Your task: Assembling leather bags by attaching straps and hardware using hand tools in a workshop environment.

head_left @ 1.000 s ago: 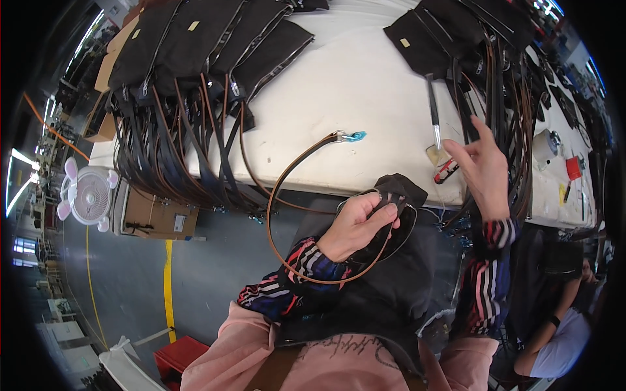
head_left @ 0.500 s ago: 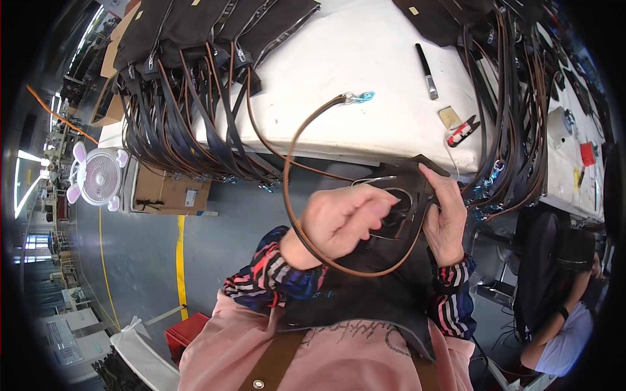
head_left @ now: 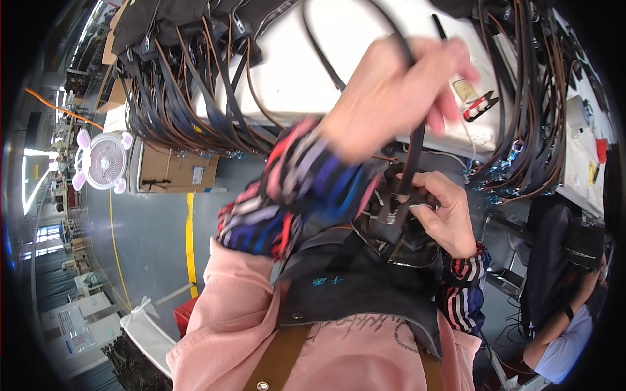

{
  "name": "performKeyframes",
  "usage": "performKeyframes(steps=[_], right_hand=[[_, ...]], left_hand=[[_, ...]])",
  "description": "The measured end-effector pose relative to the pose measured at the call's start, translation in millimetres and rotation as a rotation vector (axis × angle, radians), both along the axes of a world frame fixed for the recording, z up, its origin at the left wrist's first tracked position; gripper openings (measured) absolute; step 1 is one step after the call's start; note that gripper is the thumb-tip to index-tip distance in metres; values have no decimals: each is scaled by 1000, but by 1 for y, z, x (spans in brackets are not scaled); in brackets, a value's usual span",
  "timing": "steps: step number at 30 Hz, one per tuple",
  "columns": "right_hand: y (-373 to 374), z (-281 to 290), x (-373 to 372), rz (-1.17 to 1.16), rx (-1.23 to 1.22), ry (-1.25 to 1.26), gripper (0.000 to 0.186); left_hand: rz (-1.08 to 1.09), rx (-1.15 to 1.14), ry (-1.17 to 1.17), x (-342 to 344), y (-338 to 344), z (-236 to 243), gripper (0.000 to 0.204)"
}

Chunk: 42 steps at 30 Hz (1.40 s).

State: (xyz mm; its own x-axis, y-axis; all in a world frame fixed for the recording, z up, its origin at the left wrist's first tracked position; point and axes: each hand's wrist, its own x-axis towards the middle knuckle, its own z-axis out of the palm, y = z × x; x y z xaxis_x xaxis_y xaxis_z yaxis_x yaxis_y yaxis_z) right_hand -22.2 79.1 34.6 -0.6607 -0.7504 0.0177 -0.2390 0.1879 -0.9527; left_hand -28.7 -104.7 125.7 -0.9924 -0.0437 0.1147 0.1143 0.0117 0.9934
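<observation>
My left hand (head_left: 394, 91), smeared by motion, is raised over the table's front part with its fingers curled round a dark strap (head_left: 413, 159). The strap runs from the bag up to this hand and loops on over the table. My right hand (head_left: 447, 212) pinches the upper right of a small black bag (head_left: 407, 251) at my lap, thumb and fingers closed at its edge. Part of the bag is hidden by the strap and my left sleeve. A dark-handled brush (head_left: 439, 27) lies just beyond my left fingers, partly covered by them.
Red-and-black thread snips (head_left: 480, 106) and a tan block (head_left: 465, 90) lie on the white table (head_left: 287, 72). Bags with hanging straps (head_left: 189, 91) line its left; more straps (head_left: 505, 98) hang at right. A fan (head_left: 104, 161) and carton (head_left: 173, 169) stand left; a co-worker's arm (head_left: 574, 303) is right.
My left hand has gone from the bag up and forward over the table, drawing the strap with it. My right hand stays at the bag. The view has shifted slightly.
</observation>
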Motion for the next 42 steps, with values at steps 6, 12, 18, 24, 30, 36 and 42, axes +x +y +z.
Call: performKeyframes(steps=[6,12,18,24,30,36,42], right_hand=[[-11,-4,-2,-47,3,93,31],[1,-10,-4,-149,-28,-73,25],[5,-11,0,-133,-55,-25,29],[4,-13,7,-212,-121,-158,29],[10,-7,1,-211,-50,-208,22],[5,4,-25,-188,-164,-198,18],[59,0,19,-643,-101,-147,30]], left_hand=[[148,181,-163,-51,-22,-47,49],[-158,-94,-128,-4,-36,-71,58],[-262,-416,-17,72,-17,-87,50],[-235,-704,110,78,-5,-99,58],[-309,-706,86,71,-2,-93,66],[-126,-498,14,40,8,-82,30],[203,-296,119,28,-2,-97,16]])
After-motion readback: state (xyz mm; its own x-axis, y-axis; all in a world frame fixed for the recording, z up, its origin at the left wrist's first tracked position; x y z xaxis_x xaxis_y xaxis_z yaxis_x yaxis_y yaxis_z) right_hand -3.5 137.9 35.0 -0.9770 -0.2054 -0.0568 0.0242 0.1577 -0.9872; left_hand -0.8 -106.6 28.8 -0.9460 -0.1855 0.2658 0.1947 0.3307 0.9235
